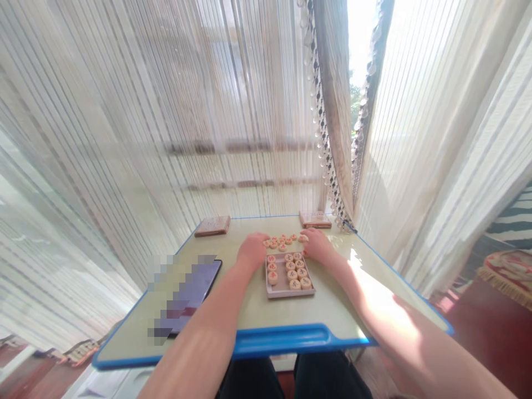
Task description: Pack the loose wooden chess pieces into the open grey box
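— What surrounds you?
— I see a pale table [332, 310] with a blue rim. Sheer striped curtains [124, 138] hang close around it, and a phone [199, 288] lies at left.
— And the hands?
— My left hand [252, 248] and right hand [318, 244] rest half curled at either end of the loose game pieces [282, 242], just beyond a tray [280, 290] holding more. Whether either grips one, I cannot tell.
— Any writing?
— Marks on the pieces, too small to read.

hands: 2 (left hand [251, 250], right hand [318, 245])
tray [286, 292]: 1
pieces in tray [292, 274]: 11
loose pieces [282, 242]: about 10
wooden boxes [213, 226]: 2
phone [195, 293]: 1
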`<state>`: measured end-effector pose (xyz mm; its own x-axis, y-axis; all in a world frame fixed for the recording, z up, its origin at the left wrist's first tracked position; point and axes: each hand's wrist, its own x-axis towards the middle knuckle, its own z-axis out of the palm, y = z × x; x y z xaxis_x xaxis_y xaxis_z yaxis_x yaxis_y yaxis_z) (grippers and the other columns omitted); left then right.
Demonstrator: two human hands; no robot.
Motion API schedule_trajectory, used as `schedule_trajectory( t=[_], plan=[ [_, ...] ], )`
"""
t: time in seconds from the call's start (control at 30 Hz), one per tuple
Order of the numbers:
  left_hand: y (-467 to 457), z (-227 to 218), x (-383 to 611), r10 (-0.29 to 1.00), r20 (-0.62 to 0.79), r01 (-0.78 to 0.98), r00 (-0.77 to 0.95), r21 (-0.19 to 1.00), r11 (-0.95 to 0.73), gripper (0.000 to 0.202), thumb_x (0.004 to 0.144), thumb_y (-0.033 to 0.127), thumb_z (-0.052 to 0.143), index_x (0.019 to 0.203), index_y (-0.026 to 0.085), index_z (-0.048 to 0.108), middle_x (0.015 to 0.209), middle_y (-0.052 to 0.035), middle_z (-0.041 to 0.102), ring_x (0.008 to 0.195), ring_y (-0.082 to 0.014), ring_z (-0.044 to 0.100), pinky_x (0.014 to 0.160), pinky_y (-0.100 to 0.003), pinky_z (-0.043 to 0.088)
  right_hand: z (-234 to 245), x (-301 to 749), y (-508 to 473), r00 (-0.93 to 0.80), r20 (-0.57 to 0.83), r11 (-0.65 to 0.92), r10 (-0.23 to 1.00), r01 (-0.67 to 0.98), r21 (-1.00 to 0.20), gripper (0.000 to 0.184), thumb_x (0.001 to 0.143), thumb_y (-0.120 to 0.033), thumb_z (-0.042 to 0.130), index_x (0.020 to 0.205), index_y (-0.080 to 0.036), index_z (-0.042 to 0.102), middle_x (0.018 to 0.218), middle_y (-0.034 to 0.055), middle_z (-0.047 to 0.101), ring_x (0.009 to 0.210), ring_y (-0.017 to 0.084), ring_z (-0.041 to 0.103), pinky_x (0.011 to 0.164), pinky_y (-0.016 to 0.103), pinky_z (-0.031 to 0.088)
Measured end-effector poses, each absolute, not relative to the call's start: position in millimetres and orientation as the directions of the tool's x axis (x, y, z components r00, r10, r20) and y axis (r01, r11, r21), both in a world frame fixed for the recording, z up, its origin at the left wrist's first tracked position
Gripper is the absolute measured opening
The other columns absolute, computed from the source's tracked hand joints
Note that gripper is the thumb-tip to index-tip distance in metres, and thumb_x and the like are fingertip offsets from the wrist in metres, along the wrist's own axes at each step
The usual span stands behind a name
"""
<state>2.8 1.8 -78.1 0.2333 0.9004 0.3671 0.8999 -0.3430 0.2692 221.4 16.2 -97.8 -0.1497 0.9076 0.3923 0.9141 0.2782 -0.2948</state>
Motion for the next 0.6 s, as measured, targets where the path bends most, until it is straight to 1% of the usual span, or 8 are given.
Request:
schedule_trajectory(
  t=[0.1,0.17,0.3,0.4,0.47,0.57,0.6],
  plan=[
    [1,-78,3,0.888,0.398,0.896,0.229,0.271,-0.353,0.043,0.074,0.003,0.039,0.106,0.016,0.064,0.11,-0.0069,0.063,0.106,-0.0191,0.053,0.097,-0.029,0.039,-99,223,20,-0.123,0.334,0.239,0.935,0.913,-0.332,0.034,0.07,-0.005,0.048,0.095,-0.016,0.069,0.098,0.0101,0.068,0.095,0.022,0.059,0.086,0.029,0.04],
    [1,-78,2,0.886,0.41,0.898,0.219,0.271,-0.347,0.043,0.074,0.004,0.039,0.105,0.016,0.064,0.11,-0.0072,0.062,0.107,-0.0195,0.053,0.097,-0.029,0.039,-99,223,20,-0.095,0.334,0.215,0.938,0.914,-0.344,0.031,0.072,-0.009,0.048,0.093,-0.016,0.07,0.094,0.0099,0.07,0.092,0.021,0.061,0.081,0.028,0.041],
    [1,-78,2,0.886,0.404,0.9,0.228,0.259,-0.35,0.04,0.076,0.006,0.039,0.104,0.016,0.065,0.109,-0.0074,0.063,0.105,-0.021,0.053,0.096,-0.031,0.04,-100,224,24,-0.027,0.336,0.158,0.941,0.916,-0.368,0.023,0.077,-0.021,0.049,0.081,-0.017,0.071,0.084,0.0105,0.07,0.085,0.022,0.062,0.073,0.027,0.043],
    [1,-78,3,0.884,0.399,0.898,0.244,0.251,-0.361,0.037,0.078,0.009,0.039,0.102,0.016,0.065,0.108,-0.0081,0.063,0.106,-0.0216,0.053,0.096,-0.032,0.039,-102,226,27,0.014,0.338,0.124,0.941,0.916,-0.382,0.021,0.076,-0.023,0.05,0.077,-0.017,0.071,0.08,0.0102,0.07,0.081,0.022,0.063,0.068,0.027,0.042],
    [1,-79,3,0.887,0.398,0.896,0.233,0.266,-0.355,0.036,0.079,0.013,0.04,0.107,0.014,0.062,0.109,-0.0094,0.062,0.107,-0.0225,0.053,0.095,-0.033,0.039,-102,227,28,0.027,0.34,0.114,0.94,0.914,-0.39,0.019,0.074,-0.022,0.052,0.077,-0.017,0.07,0.08,0.0098,0.07,0.081,0.022,0.063,0.067,0.027,0.042],
    [3,-82,2,0.908,0.381,0.898,0.175,0.316,-0.305,0.041,0.08,0.017,0.043,0.119,0.013,0.053,0.11,-0.0115,0.062,0.106,-0.0237,0.053,0.093,-0.035,0.041,-103,229,28,0.039,0.342,0.107,0.939,0.911,-0.399,0.018,0.072,-0.021,0.053,0.078,-0.016,0.07,0.081,0.0102,0.07,0.081,0.022,0.062,0.068,0.028,0.042],
    [5,-83,0,0.914,0.373,0.902,0.16,0.322,-0.289,0.041,0.081,0.017,0.042,0.12,0.012,0.052,0.111,-0.0123,0.062,0.106,-0.0238,0.054,0.092,-0.036,0.041,-102,229,27,0.044,0.342,0.103,0.939,0.91,-0.4,0.018,0.072,-0.02,0.053,0.079,-0.016,0.07,0.082,0.0106,0.07,0.081,0.023,0.062,0.068,0.028,0.042]
  ],
)
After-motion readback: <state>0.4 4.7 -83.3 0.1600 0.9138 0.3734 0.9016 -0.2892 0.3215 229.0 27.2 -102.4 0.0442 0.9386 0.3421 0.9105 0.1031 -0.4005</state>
